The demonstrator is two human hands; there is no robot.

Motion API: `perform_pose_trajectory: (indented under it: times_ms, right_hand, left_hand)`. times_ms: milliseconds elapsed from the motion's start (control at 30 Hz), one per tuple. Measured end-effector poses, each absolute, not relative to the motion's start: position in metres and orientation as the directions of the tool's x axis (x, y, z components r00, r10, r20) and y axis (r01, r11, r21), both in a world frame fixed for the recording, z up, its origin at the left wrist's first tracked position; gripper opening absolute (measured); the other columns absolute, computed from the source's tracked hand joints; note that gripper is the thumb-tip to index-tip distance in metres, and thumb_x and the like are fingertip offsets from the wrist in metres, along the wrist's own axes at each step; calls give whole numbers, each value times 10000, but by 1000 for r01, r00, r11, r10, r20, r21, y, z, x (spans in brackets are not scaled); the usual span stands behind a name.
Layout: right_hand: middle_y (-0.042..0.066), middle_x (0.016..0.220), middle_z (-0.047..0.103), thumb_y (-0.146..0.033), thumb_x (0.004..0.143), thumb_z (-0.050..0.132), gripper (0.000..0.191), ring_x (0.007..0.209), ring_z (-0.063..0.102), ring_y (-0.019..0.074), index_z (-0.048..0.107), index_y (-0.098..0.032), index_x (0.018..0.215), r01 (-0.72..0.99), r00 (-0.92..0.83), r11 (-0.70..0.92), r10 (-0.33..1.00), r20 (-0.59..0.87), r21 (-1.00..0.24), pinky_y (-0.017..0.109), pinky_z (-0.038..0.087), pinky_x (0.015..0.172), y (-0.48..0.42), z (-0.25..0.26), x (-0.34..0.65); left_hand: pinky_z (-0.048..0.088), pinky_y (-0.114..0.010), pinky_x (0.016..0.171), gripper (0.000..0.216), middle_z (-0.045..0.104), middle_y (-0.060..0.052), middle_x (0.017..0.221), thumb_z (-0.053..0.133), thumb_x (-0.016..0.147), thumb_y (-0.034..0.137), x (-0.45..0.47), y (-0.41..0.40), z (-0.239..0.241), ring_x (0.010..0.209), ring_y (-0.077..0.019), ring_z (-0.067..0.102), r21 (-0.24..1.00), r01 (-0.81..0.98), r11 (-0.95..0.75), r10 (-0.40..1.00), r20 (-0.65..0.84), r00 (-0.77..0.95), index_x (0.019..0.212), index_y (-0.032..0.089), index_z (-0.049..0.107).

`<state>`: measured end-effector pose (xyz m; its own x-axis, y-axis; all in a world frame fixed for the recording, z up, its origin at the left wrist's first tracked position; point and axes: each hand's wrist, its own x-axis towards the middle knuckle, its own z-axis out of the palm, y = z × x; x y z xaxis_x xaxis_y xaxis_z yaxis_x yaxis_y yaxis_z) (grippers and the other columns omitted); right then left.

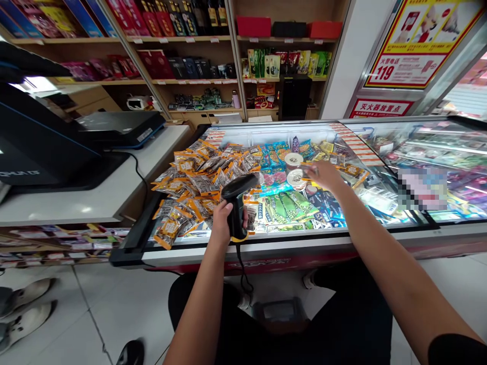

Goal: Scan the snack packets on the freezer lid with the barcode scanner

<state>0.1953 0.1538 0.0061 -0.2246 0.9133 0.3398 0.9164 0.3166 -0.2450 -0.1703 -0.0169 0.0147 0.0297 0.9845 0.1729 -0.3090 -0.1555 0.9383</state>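
Observation:
My left hand is wrapped round the handle of a black barcode scanner, its cable hanging down in front of the freezer. The scanner's head points right over the freezer's glass top. To its left lies a big heap of small snack packets with orange ends and dark contents. My right hand hovers over the right part of the glass, fingers pointing left. Its fingertips are blurred, with slivers of orange beside them; whether they hold a packet I cannot tell. A few more orange packets lie just right of that hand.
Under the glass of the chest freezer are ice creams and round tubs. A counter with a scale and a black terminal stands left. Stocked shelves line the back. Another person's shoes show at lower left.

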Motion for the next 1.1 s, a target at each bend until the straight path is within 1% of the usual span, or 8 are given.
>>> perform_pose_trajectory:
  times_ms: [67,133,233,300,367,433,800,1100]
  right_hand:
    - [198,1103,721,-478,967,559,407,1155,621,391,729,-144,1125,956,-114,209,911,397,-205,543,464,1025,161,8,209]
    - [206,1214,699,-434,985,534,417,1241,584,388,692,-131,1223,941,-127,255,875,466,-222,556,426,1095,159,11,201]
    - [135,1407,642,-447,1045,452,442,1361,533,330,634,-205,1367,791,-397,548,799,452,-273,532,410,1166,142,15,149]
    - [56,1602,492,-503,1049,455,521,1492,413,323,502,-303,1527,628,-641,727,685,345,-277,566,364,1215,129,14,105]
    - [34,1704,332,-531,1058,429,633,1561,311,311,311,-321,1644,523,-743,795,602,292,-308,556,333,1247,122,11,69]
    - [41,1727,273,-556,1067,387,663,1580,271,320,250,-313,1668,507,-762,801,589,269,-318,562,310,1260,123,5,47]
    - [129,1470,604,-571,1024,501,535,1374,546,344,546,-253,1451,576,-687,738,670,281,-351,546,490,1101,110,10,100]
    - [127,1519,527,-495,953,644,482,1403,509,337,587,-252,1366,652,-620,690,724,303,-314,523,492,1118,96,-3,125]
  left_hand:
    - [412,-245,394,488,658,-34,659,550,883,535,-173,-22,13,436,-147,561,905,-366,-218,974,228,-16,1115,110,616]
    - [406,-242,391,525,657,-35,659,541,877,554,-173,-26,13,435,-147,557,880,-406,-247,967,251,-44,1147,109,614]
    - [418,-240,395,521,660,-37,667,549,873,554,-172,-29,10,444,-144,561,876,-418,-240,970,237,-61,1144,115,622]
    - [423,-241,395,505,667,-41,677,562,875,538,-172,-29,7,446,-143,565,891,-392,-229,973,225,-55,1145,117,630]
    - [424,-243,398,482,668,-42,675,575,877,525,-172,-29,4,444,-145,572,907,-360,-218,975,219,-38,1132,121,638]
    - [421,-245,394,448,666,-43,671,595,874,511,-173,-29,1,438,-149,578,919,-337,-203,977,210,-16,1099,127,645]
    - [435,-255,383,418,674,-33,659,598,862,529,-165,-29,10,430,-158,576,947,-293,-133,991,136,-11,1033,147,610]
    - [432,-249,391,408,674,-49,639,581,877,565,-142,-14,29,437,-162,586,967,-213,140,990,-136,35,940,162,604]
